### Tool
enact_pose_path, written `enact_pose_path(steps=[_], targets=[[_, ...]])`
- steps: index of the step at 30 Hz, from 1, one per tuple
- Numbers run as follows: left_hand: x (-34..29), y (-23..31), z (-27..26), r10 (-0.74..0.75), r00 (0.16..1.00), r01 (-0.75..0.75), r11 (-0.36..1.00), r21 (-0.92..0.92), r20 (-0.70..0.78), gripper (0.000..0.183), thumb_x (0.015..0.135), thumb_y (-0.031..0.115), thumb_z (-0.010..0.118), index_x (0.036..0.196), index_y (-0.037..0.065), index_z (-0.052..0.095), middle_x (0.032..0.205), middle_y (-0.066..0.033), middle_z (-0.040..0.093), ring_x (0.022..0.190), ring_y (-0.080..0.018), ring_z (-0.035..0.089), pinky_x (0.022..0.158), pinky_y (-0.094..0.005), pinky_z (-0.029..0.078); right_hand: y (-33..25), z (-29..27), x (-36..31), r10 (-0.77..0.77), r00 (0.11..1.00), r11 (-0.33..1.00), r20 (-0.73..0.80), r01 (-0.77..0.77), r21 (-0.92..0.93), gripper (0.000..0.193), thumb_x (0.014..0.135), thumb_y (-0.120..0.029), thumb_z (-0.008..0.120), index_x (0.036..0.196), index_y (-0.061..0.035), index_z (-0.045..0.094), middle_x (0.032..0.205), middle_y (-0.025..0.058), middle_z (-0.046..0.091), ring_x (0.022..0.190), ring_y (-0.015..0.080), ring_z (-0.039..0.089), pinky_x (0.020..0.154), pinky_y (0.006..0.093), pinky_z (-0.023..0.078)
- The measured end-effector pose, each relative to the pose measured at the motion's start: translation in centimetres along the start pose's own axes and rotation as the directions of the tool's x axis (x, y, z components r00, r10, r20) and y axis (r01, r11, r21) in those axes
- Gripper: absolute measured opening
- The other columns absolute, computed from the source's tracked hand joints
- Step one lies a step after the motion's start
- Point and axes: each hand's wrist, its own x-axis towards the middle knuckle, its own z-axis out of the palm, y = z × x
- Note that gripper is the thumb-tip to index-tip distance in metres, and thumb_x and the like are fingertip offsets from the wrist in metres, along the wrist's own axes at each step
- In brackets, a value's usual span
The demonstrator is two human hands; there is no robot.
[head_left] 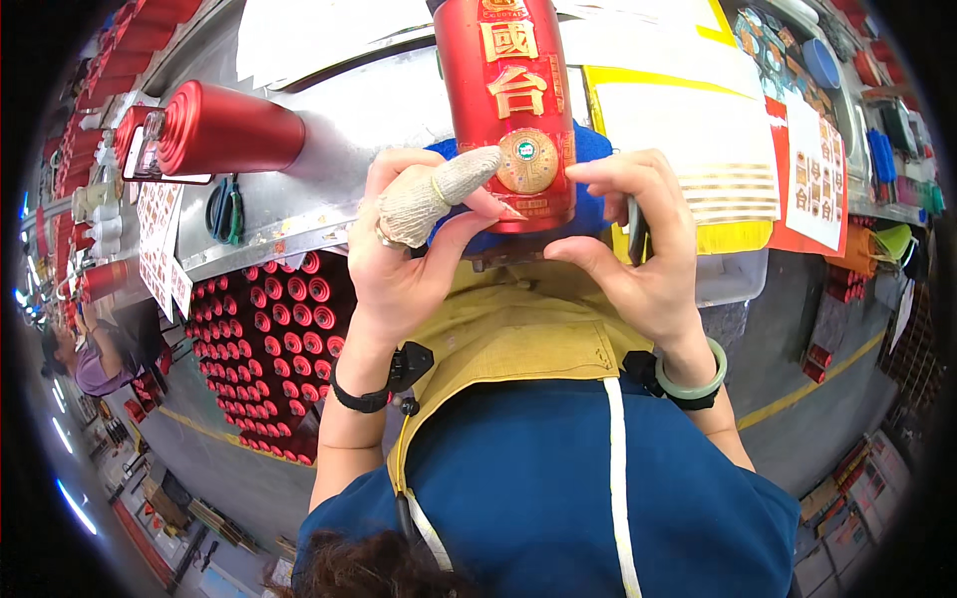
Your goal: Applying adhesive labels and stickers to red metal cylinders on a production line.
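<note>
A red bottle [528, 105] with gold raised characters and a round gold emblem lies in front of me on a blue cloth [590, 149], its lower end toward me. My left hand [414, 224] is at the bottle's lower left, one finger wrapped in a beige cloth finger cover [439, 197]. Its thumb and another finger come together near the small gold label; what they pinch, if anything, is too small to tell. My right hand [643, 229] curves at the bottle's right, index fingertip by its side, thumb apart. A slim dark tool [636, 231] is tucked in its curled fingers.
Another red bottle [234, 130] lies at the left, beside a phone [140, 154] and dark-handled scissors [225, 209]. White and yellow sheets [688, 149] cover the bench's right. Below its left edge stand many red bottles [289, 339]. A person [105, 359] sits at the far left.
</note>
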Motion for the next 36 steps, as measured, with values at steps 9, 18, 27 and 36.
enact_pose_path(steps=[9,18,27,36], targets=[[-0.5,-0.8,-0.3,0.041,0.997,-0.045,0.997,0.060,0.060,0.039,0.077,-0.007,0.079,0.115,0.003,0.073,0.093,-0.0015,0.075,0.098,-0.0243,0.062,0.086,-0.0362,0.051,-0.5,0.9,-0.2,-0.028,1.000,0.999,0.006,0.028,-0.032,0.049,0.071,-0.016,0.091,0.115,-0.0088,0.071,0.104,0.0091,0.060,0.091,0.0264,0.061,0.078,0.0359,0.053],[-0.5,-0.4,-1.0,0.042,0.989,-0.045,0.999,0.022,0.141,0.049,0.079,-0.004,0.076,0.126,-0.003,0.064,0.106,-0.0089,0.070,0.107,-0.0266,0.059,0.095,-0.0391,0.048,0.1,0.6,-0.6,0.264,0.964,0.946,-0.028,-0.253,0.204,0.030,0.091,-0.014,0.078,0.117,-0.0036,0.067,0.096,0.0037,0.061,0.082,0.0129,0.054,0.076,0.0261,0.046],[-0.4,0.5,3.1,-0.349,0.937,0.330,0.873,-0.360,0.012,0.080,0.098,0.010,0.068,0.161,-0.003,0.021,0.160,-0.0186,0.037,0.148,-0.0271,0.036,0.122,-0.0417,0.029,0.9,1.1,0.4,0.493,0.866,0.785,0.089,-0.487,0.383,0.028,0.094,-0.021,0.078,0.106,-0.0024,0.061,0.085,-0.0035,0.054,0.076,0.0048,0.045,0.068,0.0217,0.040],[-0.3,0.6,2.7,-0.347,0.932,0.359,0.835,-0.417,0.108,0.084,0.098,0.007,0.067,0.163,-0.002,0.015,0.161,-0.0192,0.034,0.146,-0.0265,0.039,0.121,-0.0403,0.032,1.5,1.1,0.8,0.494,0.858,0.776,0.142,-0.509,0.372,0.041,0.084,-0.026,0.087,0.102,-0.0045,0.058,0.081,-0.0045,0.049,0.074,0.0056,0.042,0.065,0.0232,0.039]])
